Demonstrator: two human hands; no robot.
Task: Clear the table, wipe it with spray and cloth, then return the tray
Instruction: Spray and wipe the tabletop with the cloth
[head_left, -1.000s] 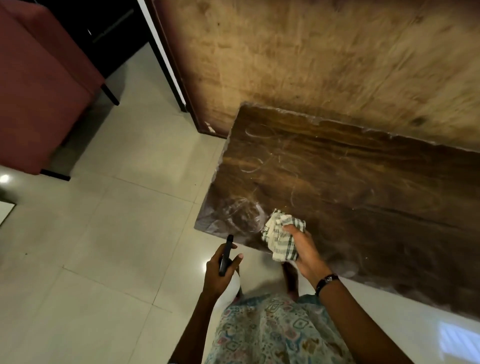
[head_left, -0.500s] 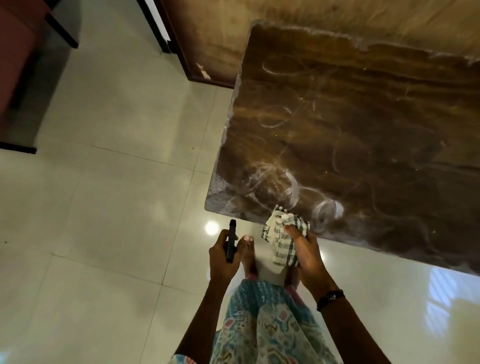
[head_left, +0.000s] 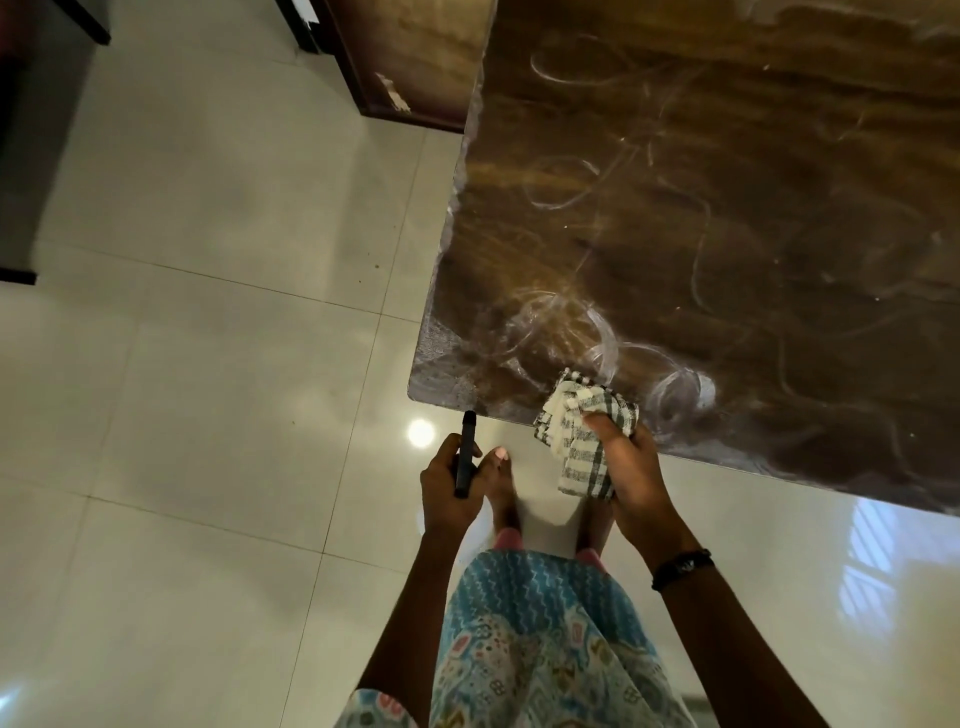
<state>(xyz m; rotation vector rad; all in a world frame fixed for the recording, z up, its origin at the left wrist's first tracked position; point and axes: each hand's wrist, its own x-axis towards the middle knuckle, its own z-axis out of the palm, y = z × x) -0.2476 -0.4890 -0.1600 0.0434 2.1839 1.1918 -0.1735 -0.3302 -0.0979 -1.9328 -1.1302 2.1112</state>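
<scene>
Around you: pale glossy floor (head_left: 208, 364) tiles, a dark furniture leg (head_left: 93, 23) at top left, and a wood panel (head_left: 415, 57) behind the table's far-left corner. The table (head_left: 727, 234) top is bare, streaked with curling wipe marks. Nothing lies between your hands and it.

Your right hand (head_left: 631, 475) is closed around the bunched checked cloth (head_left: 584, 434), which sits at the near edge by the corner, partly over the top, partly hanging off. A dark band (head_left: 681, 567) circles that wrist. Your left hand (head_left: 449, 486) is off the table over the floor, fingers curled round a slim black sprayer (head_left: 465, 453); its body is hidden. The tray is out of view.
</scene>
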